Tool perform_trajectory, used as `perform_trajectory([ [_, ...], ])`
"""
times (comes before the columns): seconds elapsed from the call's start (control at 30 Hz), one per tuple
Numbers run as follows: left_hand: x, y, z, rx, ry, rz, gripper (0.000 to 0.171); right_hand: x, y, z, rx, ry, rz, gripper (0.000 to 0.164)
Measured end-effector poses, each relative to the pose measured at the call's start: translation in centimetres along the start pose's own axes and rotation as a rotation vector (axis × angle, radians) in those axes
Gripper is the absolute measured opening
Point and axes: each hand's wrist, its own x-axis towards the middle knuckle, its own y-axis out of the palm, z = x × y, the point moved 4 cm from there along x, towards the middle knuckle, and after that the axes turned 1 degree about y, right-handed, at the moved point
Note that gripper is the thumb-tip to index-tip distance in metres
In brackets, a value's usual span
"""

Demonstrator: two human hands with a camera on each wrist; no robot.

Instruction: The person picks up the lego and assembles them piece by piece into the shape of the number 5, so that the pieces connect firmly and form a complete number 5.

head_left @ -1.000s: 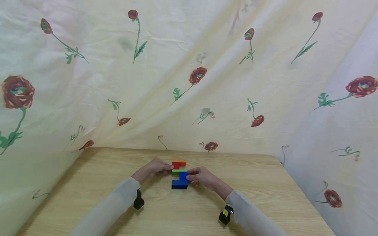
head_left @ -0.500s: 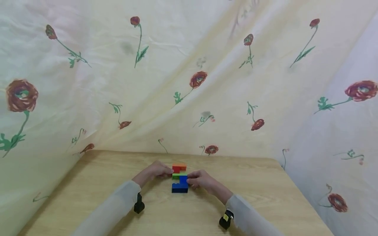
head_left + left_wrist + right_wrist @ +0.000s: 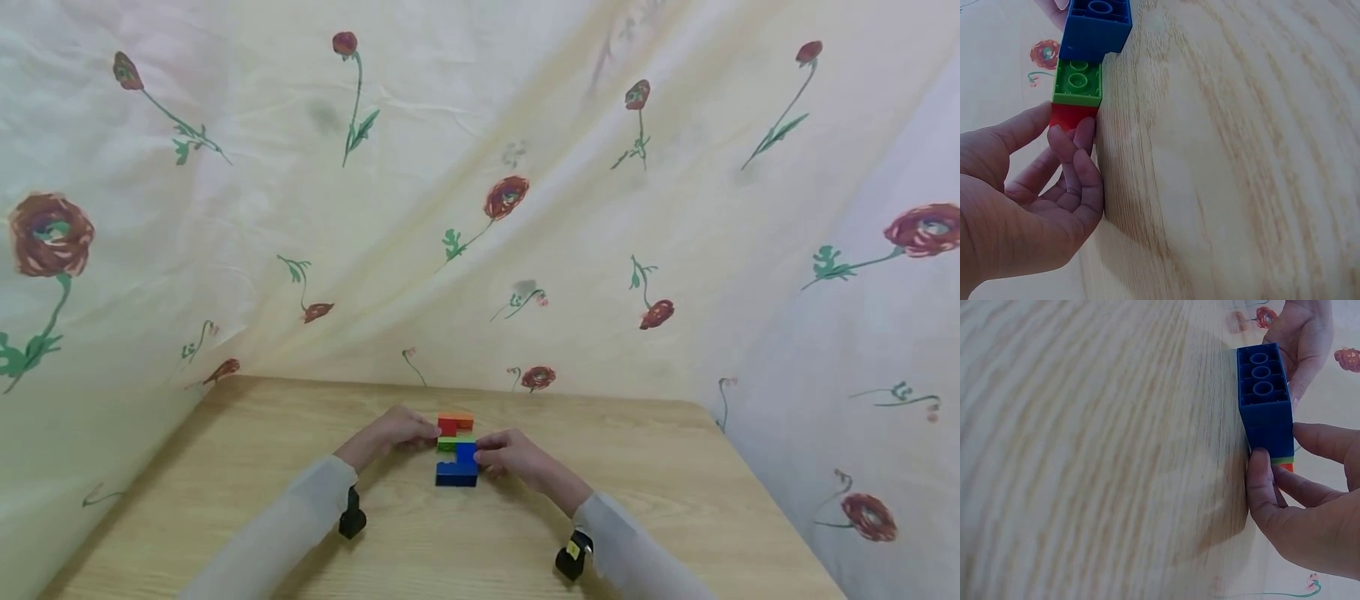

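Toy building bricks joined in a zigzag lie on the table between the two hands. In the head view, an orange brick [image 3: 459, 417] is farthest back, then a red brick [image 3: 447, 428], a green brick [image 3: 447, 445], a smaller blue brick [image 3: 466, 453] and a longer blue brick [image 3: 456, 476] in front. The left hand [image 3: 401, 427] pinches the red brick from the left; the left wrist view shows fingertips [image 3: 1060, 139] on it. From the right, the right hand [image 3: 516, 457] grips the smaller blue brick. Hollow undersides with round tubes show on the longer blue brick [image 3: 1264, 375].
The wooden table [image 3: 465, 550] has its far edge at a hanging flowered cloth [image 3: 420, 208], which also rises at both sides. Black wrist cameras hang below the left sleeve [image 3: 300, 508] and the right sleeve [image 3: 630, 533].
The head view tilts slightly, shifting the whole scene a little. Both hands keep their hold, and the bricks stay in the same arrangement.
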Motion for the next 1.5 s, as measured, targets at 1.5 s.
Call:
perform_trajectory([
  [1.5, -0.11, 0.15, 0.06, -0.064, -0.004, -0.008, 0.024, -0.18, 0.06, 0.20, 0.020, 0.017, -0.026, 0.041],
])
